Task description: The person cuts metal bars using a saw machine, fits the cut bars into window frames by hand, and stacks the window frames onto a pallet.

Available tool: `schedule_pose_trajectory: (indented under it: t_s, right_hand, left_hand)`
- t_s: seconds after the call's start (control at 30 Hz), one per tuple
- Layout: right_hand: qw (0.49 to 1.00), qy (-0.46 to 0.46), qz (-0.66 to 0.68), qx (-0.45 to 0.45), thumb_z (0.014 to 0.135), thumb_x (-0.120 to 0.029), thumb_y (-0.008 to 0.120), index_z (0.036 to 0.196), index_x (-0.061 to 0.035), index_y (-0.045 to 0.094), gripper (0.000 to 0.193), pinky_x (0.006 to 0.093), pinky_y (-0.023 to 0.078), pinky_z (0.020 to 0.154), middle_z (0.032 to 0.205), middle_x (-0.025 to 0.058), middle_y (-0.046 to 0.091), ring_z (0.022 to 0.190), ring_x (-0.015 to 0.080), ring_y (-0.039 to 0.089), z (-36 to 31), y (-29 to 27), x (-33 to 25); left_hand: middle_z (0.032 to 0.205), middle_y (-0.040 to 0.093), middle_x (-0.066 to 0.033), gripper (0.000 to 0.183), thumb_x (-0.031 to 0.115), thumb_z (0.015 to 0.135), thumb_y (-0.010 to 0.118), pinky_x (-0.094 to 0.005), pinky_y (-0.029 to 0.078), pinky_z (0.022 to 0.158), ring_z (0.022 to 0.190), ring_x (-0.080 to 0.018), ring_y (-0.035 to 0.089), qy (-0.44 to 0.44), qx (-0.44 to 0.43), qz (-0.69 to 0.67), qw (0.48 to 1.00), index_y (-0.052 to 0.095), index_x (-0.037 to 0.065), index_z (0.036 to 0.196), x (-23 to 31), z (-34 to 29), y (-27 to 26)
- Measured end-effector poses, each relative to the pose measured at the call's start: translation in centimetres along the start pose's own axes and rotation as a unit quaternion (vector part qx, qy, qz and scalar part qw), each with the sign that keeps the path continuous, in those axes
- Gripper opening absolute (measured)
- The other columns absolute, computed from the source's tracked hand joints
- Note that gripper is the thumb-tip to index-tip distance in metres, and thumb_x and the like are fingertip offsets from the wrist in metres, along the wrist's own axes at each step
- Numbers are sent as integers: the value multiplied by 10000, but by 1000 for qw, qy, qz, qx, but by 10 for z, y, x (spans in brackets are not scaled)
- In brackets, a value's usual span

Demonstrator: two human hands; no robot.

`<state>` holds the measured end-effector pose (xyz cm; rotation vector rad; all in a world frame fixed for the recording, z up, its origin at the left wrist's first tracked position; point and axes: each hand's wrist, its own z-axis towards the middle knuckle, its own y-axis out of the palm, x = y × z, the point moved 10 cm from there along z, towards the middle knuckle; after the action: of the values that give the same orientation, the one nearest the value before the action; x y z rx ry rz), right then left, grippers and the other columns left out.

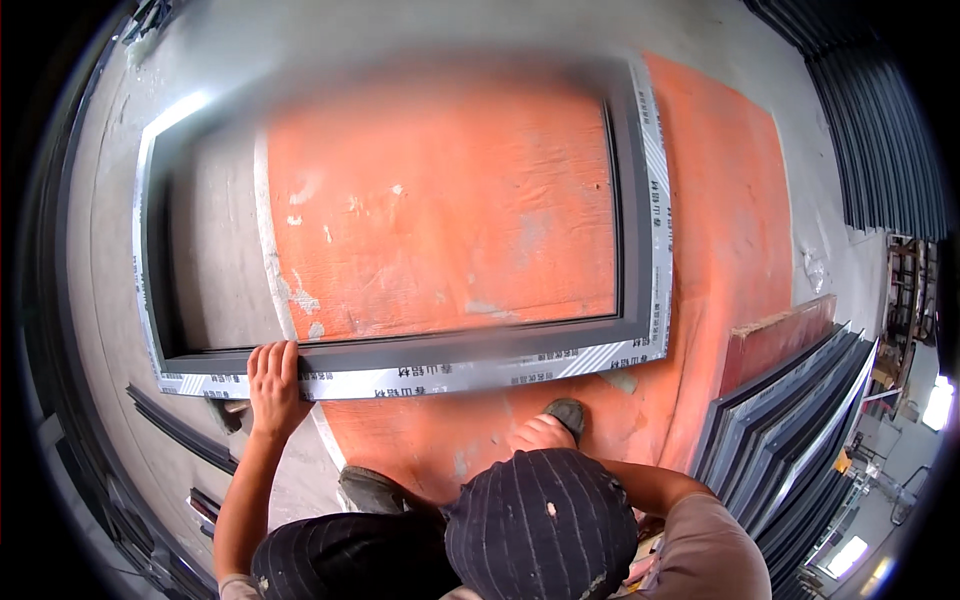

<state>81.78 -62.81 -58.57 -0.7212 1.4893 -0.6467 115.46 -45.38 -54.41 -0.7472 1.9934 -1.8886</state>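
Observation:
A large rectangular dark grey window frame [430, 350] spans the middle of the view, with white printed protective film along its outer edges. My left hand [274, 388] grips its near bar toward the left, fingers over the top and thumb side hidden. Beyond my knee, my right hand [542, 433] is beside my right shoe [567, 416], below the frame and apart from it. Its fingers look curled, and my knee hides part of the hand, so what it holds, if anything, does not show. The frame's far side is blurred.
An orange sheet [730, 200] covers part of the grey concrete floor [215, 240]. Dark profiles [790, 410] stand stacked at the right beside a reddish board [775, 340]. More long dark profiles [880, 140] lie at the far right, and others [180, 430] at the left.

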Motion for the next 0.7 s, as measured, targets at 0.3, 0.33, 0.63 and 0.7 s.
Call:
schedule_pose_trajectory:
  t_s: [0.3, 0.33, 0.63, 0.7]
  right_hand:
    - [999, -30, 11, -30, 790, -302, 583, 1009, -83, 667, 321, 403, 454, 807, 999, 91, 643, 907, 267, 605, -36, 37, 21]
    - [999, -42, -4, -27, 791, -309, 581, 1017, -66, 666, 343, 402, 454, 807, 991, 95, 643, 909, 271, 605, -40, 39, 20]
    - [999, -6, 45, -27, 765, -349, 655, 1013, -62, 671, 379, 431, 475, 774, 965, 90, 662, 832, 300, 611, -21, 22, 14]
    - [998, -1, 60, -10, 751, -298, 633, 867, -133, 669, 204, 374, 464, 748, 851, 20, 634, 771, 226, 600, -6, 3, 16]
  left_hand:
    - [1114, 594, -175, 577, 169, 677, 680, -483, 376, 998, 1058, -351, 565, 40, 53, -15, 998, 541, -26, 1202, -8, -1, 1]
    - [1106, 595, -169, 561, 163, 685, 669, -480, 384, 990, 1051, -344, 569, 46, 57, -19, 997, 543, -25, 1199, -8, -1, 3]
    - [1076, 623, -172, 420, 103, 762, 579, -473, 416, 945, 996, -345, 596, 51, 48, -42, 997, 553, -29, 1160, -12, 0, 0]
    - [1070, 629, -175, 374, 100, 785, 570, -473, 424, 939, 1000, -342, 598, 46, 57, -41, 997, 572, -31, 1135, -12, 1, -1]
